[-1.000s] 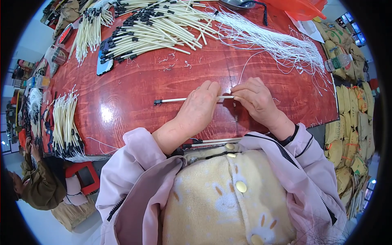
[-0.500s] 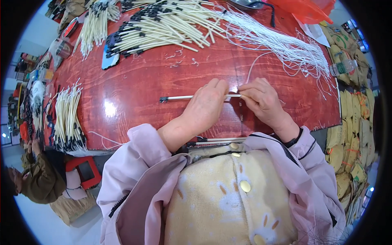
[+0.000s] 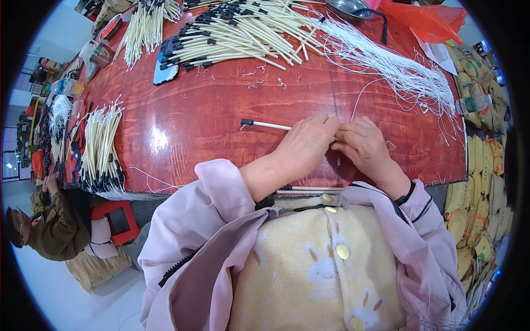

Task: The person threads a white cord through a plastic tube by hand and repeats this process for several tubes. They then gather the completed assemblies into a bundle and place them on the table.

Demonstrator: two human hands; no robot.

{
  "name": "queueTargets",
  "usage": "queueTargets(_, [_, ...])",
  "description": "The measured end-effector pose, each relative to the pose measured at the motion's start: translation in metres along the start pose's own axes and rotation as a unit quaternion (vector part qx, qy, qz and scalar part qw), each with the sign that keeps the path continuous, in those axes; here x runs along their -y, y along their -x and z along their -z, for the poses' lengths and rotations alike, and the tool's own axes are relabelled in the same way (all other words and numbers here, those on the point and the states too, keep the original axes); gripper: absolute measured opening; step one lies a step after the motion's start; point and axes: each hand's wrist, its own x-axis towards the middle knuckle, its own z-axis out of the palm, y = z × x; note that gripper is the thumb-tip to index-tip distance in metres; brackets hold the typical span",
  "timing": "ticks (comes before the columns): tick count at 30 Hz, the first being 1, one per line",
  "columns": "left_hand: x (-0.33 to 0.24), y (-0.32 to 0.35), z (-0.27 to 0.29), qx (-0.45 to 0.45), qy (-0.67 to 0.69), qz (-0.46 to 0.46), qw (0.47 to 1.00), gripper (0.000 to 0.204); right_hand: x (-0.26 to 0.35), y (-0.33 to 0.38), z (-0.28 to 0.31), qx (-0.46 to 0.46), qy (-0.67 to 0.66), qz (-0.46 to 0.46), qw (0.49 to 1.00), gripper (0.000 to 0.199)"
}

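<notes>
Just above the red table, my left hand (image 3: pixel 308 142) is closed round a thin cream stick (image 3: pixel 273 126) with a black cap on its left end. My right hand (image 3: pixel 364 144) meets it at the stick's other end, its fingers pinched together. That end is hidden behind the fingers. A white string (image 3: pixel 358 100) rises from between my hands and curves toward a large bundle of white strings (image 3: pixel 397 69) at the far right. What exactly the right fingers pinch is hard to see, though the string comes out beside them.
Many cream sticks with black caps (image 3: pixel 243 38) lie piled at the back of the red table (image 3: pixel 221 105), over a phone (image 3: pixel 164 71). Another bundle (image 3: pixel 102 144) stands at the left. A metal bowl (image 3: pixel 350 7) and red plastic bag (image 3: pixel 425 21) are behind. A seated person (image 3: pixel 58 231) is at left.
My hands have drawn closer together, and the left hand has slid along toward the stick's right end, covering it. The stick now tilts down toward the right. The whole view has shifted slightly.
</notes>
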Motion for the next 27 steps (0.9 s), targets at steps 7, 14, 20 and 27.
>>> queueTargets(7, [-0.013,0.019,0.021,-0.031,-0.097,-0.028,0.994,0.025,-0.004,0.002,-0.005,0.028,0.014,-0.017,0.999,0.009])
queueTargets(14, [0.003,0.088,0.073,-0.148,-0.286,0.13,0.938,0.033,-0.007,0.009,0.003,0.02,-0.026,-0.061,0.998,0.008])
queueTargets(20, [0.018,0.104,0.072,-0.16,-0.241,0.094,0.953,0.018,-0.005,0.012,0.004,0.023,-0.04,-0.073,0.996,0.009])
queueTargets(27, [0.058,0.148,0.13,-0.283,-0.32,0.174,0.887,0.008,-0.005,0.021,0.022,-0.014,0.05,-0.038,0.998,0.013])
